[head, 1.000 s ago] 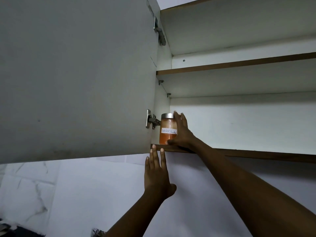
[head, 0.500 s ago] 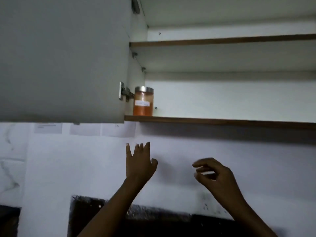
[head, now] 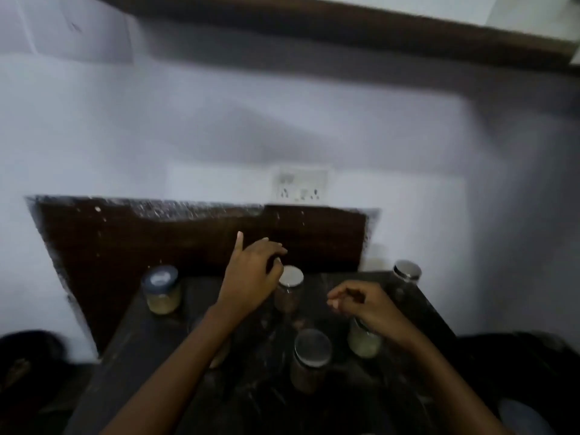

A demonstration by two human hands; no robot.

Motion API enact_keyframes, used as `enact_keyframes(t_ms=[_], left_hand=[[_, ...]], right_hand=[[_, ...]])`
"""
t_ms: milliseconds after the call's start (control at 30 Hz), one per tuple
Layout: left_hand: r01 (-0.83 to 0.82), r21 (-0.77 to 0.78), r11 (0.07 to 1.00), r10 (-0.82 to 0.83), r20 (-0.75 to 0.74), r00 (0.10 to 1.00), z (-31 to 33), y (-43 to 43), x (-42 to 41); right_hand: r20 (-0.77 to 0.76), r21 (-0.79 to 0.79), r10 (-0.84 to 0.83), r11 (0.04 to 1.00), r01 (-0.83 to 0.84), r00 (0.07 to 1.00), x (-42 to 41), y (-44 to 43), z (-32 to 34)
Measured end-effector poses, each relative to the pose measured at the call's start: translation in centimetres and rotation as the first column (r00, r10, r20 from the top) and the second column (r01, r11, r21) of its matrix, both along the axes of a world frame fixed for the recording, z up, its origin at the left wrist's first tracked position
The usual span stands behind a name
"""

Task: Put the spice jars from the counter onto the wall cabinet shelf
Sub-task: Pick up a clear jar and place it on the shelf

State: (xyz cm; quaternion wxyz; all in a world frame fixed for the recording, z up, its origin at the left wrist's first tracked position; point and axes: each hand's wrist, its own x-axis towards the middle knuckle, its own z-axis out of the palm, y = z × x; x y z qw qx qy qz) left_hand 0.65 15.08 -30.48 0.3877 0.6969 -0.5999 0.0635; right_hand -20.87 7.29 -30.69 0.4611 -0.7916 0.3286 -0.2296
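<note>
Dark counter (head: 150, 346) under a white wall (head: 282, 120), blurry head view. So the left hand (head: 251, 277) hung half-curled and empty, and the silver-lid jar (head: 290, 288) stood upright just to its right, nearly touching it. Meanwhile the right hand (head: 365, 304) was loosely curled, empty too, hovering over a pale jar (head: 364, 343). I'd say left was closer to a grab. A blue-lid jar (head: 160, 288) sat well off to its left.
</note>
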Motion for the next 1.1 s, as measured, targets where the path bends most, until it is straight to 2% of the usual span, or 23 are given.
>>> enact_keyframes(t_ms=[100,233,333,433,533,567,633,700,767,833,933,1100], left_hand=[[0.072,0.122,0.99,-0.06,-0.102,0.993,-4.2,1.3,-2.2],[0.189,0.245,0.951,-0.132,-0.232,0.964,-8.5,3.4,-4.9],[0.286,0.325,0.902,-0.177,-0.326,0.929,-11.6,5.2,-6.8],[0.408,0.438,0.801,-0.225,-0.411,0.883,-14.3,6.5,-8.0],[0.518,0.561,0.645,-0.23,-0.504,0.833,-16.4,7.4,-9.1],[0.54,0.58,0.61,-0.217,-0.533,0.818,-16.9,7.7,-9.4],[0.561,0.59,0.581,-0.187,-0.574,0.797,-17.7,8.3,-9.9],[0.594,0.566,0.572,-0.151,-0.639,0.754,-18.0,9.0,-10.3],[0.661,0.481,0.576,-0.109,-0.756,0.645,-17.8,9.9,-10.8],[0.704,0.386,0.596,-0.11,-0.829,0.548,-17.1,10.9,-11.3],[0.722,0.265,0.639,-0.165,-0.869,0.466,-15.7,12.0,-12.2],[0.674,0.188,0.715,-0.182,-0.88,0.439,-13.7,12.9,-13.0]], right_hand=[[-0.184,0.023,-0.004,1.0,0.008,0.983,-3.4,1.4,-3.5],[-0.411,0.081,0.066,0.996,-0.036,0.909,-7.6,3.4,-7.3],[-0.452,0.229,0.121,0.973,-0.016,0.884,-10.1,4.8,-9.4],[-0.454,0.359,0.258,0.929,-0.09,0.853,-12.0,6.2,-11.4],[-0.509,0.308,0.327,0.933,-0.186,0.796,-12.6,7.9,-13.7],[-0.496,0.264,0.297,0.947,-0.184,0.816,-12.4,8.5,-14.4],[-0.404,0.222,0.154,0.973,-0.067,0.902,-11.9,9.2,-15.2],[-0.282,0.286,-0.026,0.952,0.11,0.959,-11.4,9.1,-14.7],[-0.179,0.398,-0.144,0.894,0.205,0.973,-11.1,8.6,-13.8],[-0.11,0.47,-0.202,0.852,0.23,0.973,-10.7,8.0,-12.9],[-0.038,0.512,-0.203,0.837,0.193,0.978,-9.8,7.3,-12.0],[0.081,0.55,-0.175,0.829,0.103,0.981,-8.1,6.9,-11.9]])
